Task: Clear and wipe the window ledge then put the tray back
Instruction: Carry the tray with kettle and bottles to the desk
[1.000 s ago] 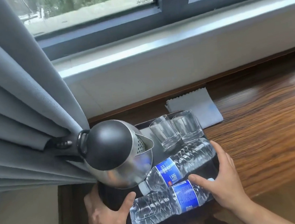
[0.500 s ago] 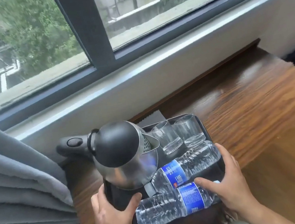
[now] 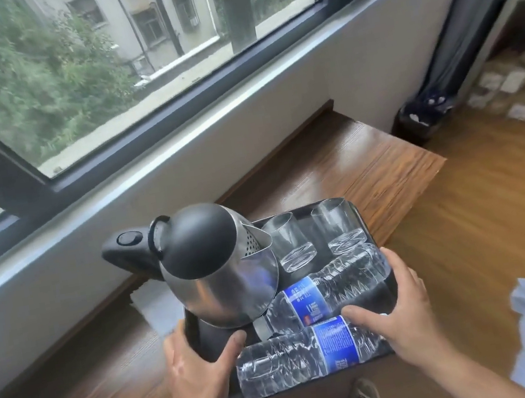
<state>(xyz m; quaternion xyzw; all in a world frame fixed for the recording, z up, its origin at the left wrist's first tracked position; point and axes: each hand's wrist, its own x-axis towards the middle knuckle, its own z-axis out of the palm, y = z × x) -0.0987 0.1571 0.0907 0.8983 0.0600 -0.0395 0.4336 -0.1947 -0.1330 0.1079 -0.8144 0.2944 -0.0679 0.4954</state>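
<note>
Head view: the tray is a dark, shallow rectangle held between both hands, its long axis running away from the person toward the window. Whether it rests on the ledge or hangs just above it cannot be told; its near end juts past the ledge's front edge. The left hand clamps the near left corner, thumb inside the rim beside the kettle, the fingers wrapped under the edge. The right hand clamps the near right side, thumb laid over the nearer bottle, fingers curled around the rim. Both grips sit at the near end, so the load lies ahead of the fingers: the kettle at the left, two glasses at the far end, a second bottle slanting across the middle. A cloth lies on the ledge, partly under the tray's left side. My judgement: the heavy kettle sits nearer the left hand, so that grip must carry most of the weight and keep the tray level, or the loose bottles will roll.
</note>
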